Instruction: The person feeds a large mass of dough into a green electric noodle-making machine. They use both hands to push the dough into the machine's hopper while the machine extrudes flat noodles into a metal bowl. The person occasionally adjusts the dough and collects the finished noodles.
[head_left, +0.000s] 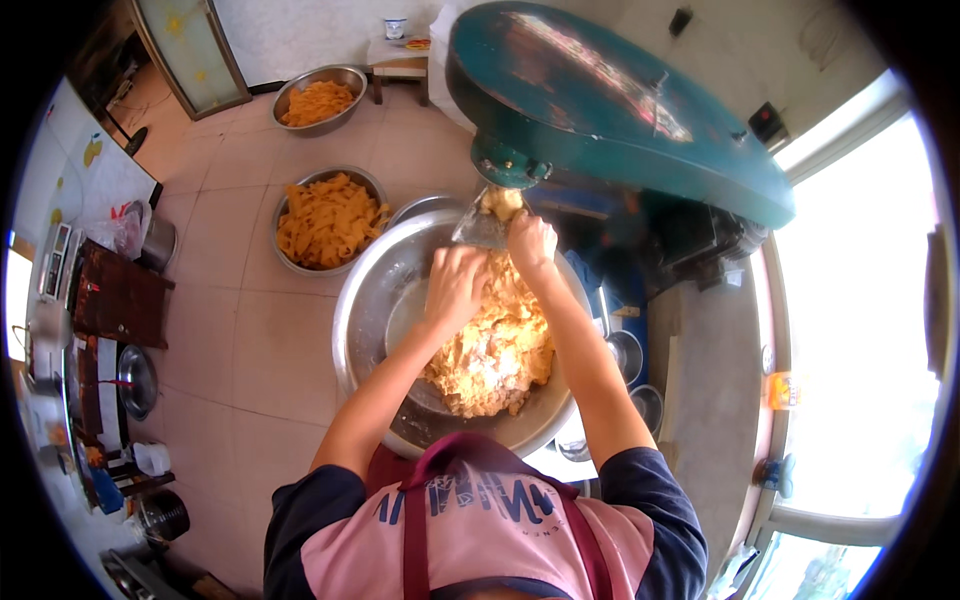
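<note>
A wide metal bowl (362, 300) sits in front of me, with a heap of crumbly yellow dough (495, 350) in it. My left hand (458, 285) is closed on the dough at the heap's far left side, its fingers curled down and the tips hidden. Higher and to the right, my right hand (532, 243) is closed like a fist beside the machine's metal chute (482, 228). A pale lump of dough (503, 203) shows in the chute against that hand's fingers; what lies inside the fist is hidden. The green machine (610, 100) overhangs the bowl's far edge.
Two metal basins of orange-yellow strips, a nearer basin (330, 220) and a farther one (319, 102), stand on the tiled floor. A small stool (400, 68) is at the back. Pans (626, 355) lie right of the bowl. A brown cabinet (122, 298) stands at left.
</note>
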